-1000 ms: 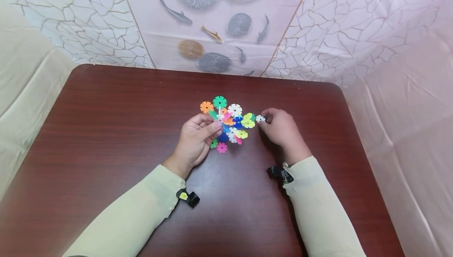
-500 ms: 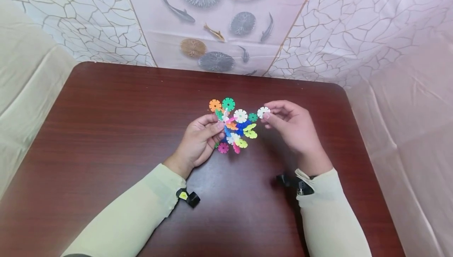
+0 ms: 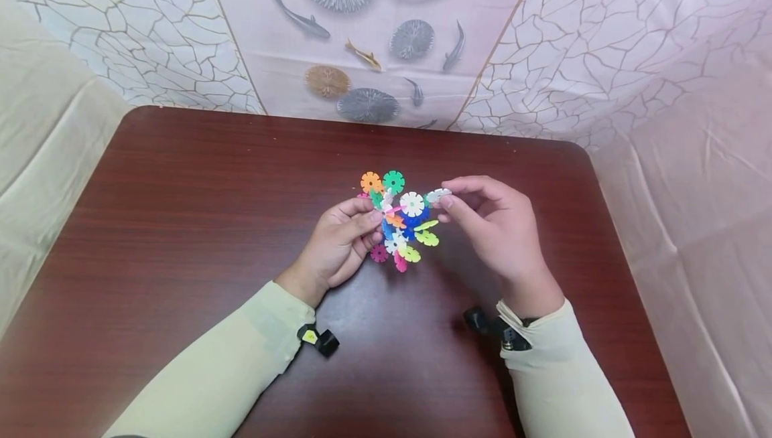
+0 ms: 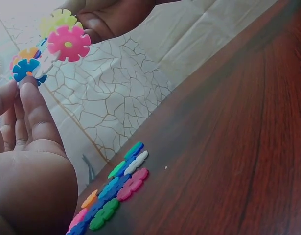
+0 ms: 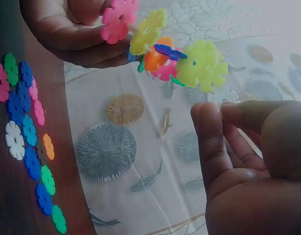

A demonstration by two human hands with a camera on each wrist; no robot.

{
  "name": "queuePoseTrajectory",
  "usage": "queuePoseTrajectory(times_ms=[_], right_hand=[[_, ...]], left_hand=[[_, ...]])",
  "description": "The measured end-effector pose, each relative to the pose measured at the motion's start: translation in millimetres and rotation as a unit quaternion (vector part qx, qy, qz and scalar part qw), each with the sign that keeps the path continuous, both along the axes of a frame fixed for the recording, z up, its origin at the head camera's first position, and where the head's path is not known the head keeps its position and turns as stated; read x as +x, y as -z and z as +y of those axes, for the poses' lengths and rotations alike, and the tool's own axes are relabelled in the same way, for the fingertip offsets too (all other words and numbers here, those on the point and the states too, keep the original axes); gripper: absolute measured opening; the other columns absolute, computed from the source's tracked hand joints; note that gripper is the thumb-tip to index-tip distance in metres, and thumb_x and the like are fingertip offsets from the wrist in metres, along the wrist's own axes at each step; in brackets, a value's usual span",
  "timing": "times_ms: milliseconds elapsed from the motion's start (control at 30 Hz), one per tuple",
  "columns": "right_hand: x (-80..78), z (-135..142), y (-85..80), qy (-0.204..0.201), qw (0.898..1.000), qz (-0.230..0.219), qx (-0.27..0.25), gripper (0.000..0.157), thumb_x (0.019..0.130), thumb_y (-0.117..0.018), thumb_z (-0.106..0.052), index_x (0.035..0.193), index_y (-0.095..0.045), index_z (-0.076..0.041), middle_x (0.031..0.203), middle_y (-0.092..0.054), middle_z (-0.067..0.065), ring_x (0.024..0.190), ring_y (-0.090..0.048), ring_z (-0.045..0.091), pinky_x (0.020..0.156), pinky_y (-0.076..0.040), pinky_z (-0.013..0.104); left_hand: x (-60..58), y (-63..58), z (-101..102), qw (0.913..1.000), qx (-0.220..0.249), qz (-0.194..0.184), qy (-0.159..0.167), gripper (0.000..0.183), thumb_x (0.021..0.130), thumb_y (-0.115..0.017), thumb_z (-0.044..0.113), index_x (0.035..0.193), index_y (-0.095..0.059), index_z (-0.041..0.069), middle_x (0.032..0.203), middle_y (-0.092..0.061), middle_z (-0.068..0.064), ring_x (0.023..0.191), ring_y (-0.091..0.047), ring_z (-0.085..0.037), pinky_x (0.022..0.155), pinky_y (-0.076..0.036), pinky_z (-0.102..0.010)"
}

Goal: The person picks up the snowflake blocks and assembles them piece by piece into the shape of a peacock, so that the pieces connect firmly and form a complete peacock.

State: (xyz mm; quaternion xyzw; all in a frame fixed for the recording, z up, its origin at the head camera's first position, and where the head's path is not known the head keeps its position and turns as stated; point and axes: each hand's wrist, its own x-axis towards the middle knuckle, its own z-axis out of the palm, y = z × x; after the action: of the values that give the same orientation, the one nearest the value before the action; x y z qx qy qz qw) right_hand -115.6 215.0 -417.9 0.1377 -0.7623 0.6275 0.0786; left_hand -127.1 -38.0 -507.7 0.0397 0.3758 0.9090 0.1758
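Observation:
In the head view my left hand point(image 3: 344, 240) pinches a cluster of joined snowflake discs point(image 3: 412, 204), notched plastic rounds in white, orange, green, blue, yellow and pink. My right hand point(image 3: 497, 227) pinches a white snowflake disc point(image 3: 438, 195) between thumb and fingertips. That disc is tilted and overlaps a small green disc at the cluster's right side. In the left wrist view my left thumb and finger are right at a blue disc point(image 4: 26, 68) of the cluster. The right wrist view shows yellow-green discs point(image 5: 201, 66) just above my right fingertips.
Both wrist views show flat-lying joined discs point(image 4: 108, 193) against the dark red wooden table point(image 3: 199, 224). A patterned cloth point(image 3: 386, 43) hangs behind the table's far edge, with pale cloth point(image 3: 693, 224) at the sides. Small cameras point(image 3: 326, 342) sit on both wrists.
My left hand and the cluster have shifted slightly right and down. The right hand moved right, then its fingers came back left; the white disc has turned from facing up to tilted.

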Motion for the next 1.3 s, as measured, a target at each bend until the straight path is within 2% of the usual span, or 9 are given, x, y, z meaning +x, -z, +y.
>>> queuePoseTrajectory(times_ms=[133,367,633,867,1100,1300], right_hand=[[1.0,-2.2,0.0,-0.010,1.000,0.006,0.002,0.026,0.097,-0.082,0.009,0.122,-0.080,0.001,0.104,-0.085,0.005,0.086,-0.084,0.019,0.082,-0.071,0.036],[1.2,-3.9,-0.2,-0.018,1.000,0.015,0.012,0.023,0.098,-0.081,0.009,0.120,-0.080,0.004,0.105,-0.086,0.003,0.086,-0.083,0.017,0.083,-0.071,0.035],[1.9,-0.8,0.3,-0.014,0.993,0.046,0.104,0.019,0.100,-0.084,0.000,0.116,-0.084,-0.009,0.102,-0.085,0.006,0.087,-0.082,0.015,0.083,-0.068,0.025],[-0.9,2.0,2.0,-0.029,0.986,0.088,0.142,0.014,0.099,-0.085,-0.001,0.112,-0.084,-0.007,0.107,-0.083,-0.002,0.089,-0.081,0.012,0.079,-0.066,0.022],[-2.4,2.9,3.2,-0.023,0.981,0.101,0.165,0.018,0.098,-0.088,-0.005,0.112,-0.086,-0.016,0.109,-0.083,-0.004,0.091,-0.078,0.008,0.079,-0.065,0.020],[-2.3,1.3,3.5,-0.034,0.983,0.090,0.159,0.017,0.098,-0.088,-0.005,0.110,-0.086,-0.016,0.105,-0.083,-0.005,0.090,-0.078,0.010,0.080,-0.065,0.021]], left_hand=[[-0.1,0.6,0.6,1.0000,-0.002,0.001,0.001,0.027,0.112,-0.056,-0.007,0.105,-0.074,0.013,0.095,-0.075,0.000,0.079,-0.074,-0.008,0.078,-0.066,-0.021],[0.1,-0.9,0.0,1.0000,-0.006,0.003,0.002,0.029,0.111,-0.055,-0.008,0.104,-0.074,0.014,0.095,-0.074,0.002,0.078,-0.073,-0.008,0.076,-0.066,-0.020],[0.8,-0.4,-0.5,0.9997,-0.013,0.017,0.014,0.030,0.111,-0.055,-0.009,0.102,-0.074,0.013,0.093,-0.075,0.001,0.077,-0.074,-0.008,0.077,-0.066,-0.021],[0.3,-0.8,0.4,0.9991,-0.035,0.015,0.016,0.025,0.110,-0.061,-0.007,0.101,-0.075,0.012,0.097,-0.076,-0.001,0.081,-0.075,-0.008,0.081,-0.067,-0.022],[-0.8,-1.5,-1.0,0.9992,-0.037,0.011,0.012,0.028,0.109,-0.059,-0.010,0.099,-0.074,0.011,0.094,-0.076,-0.001,0.079,-0.076,-0.010,0.081,-0.067,-0.022],[-0.3,-1.7,-1.5,0.9983,-0.053,0.011,0.020,0.023,0.109,-0.063,-0.007,0.101,-0.074,0.011,0.096,-0.078,-0.002,0.080,-0.077,-0.011,0.082,-0.068,-0.024]])
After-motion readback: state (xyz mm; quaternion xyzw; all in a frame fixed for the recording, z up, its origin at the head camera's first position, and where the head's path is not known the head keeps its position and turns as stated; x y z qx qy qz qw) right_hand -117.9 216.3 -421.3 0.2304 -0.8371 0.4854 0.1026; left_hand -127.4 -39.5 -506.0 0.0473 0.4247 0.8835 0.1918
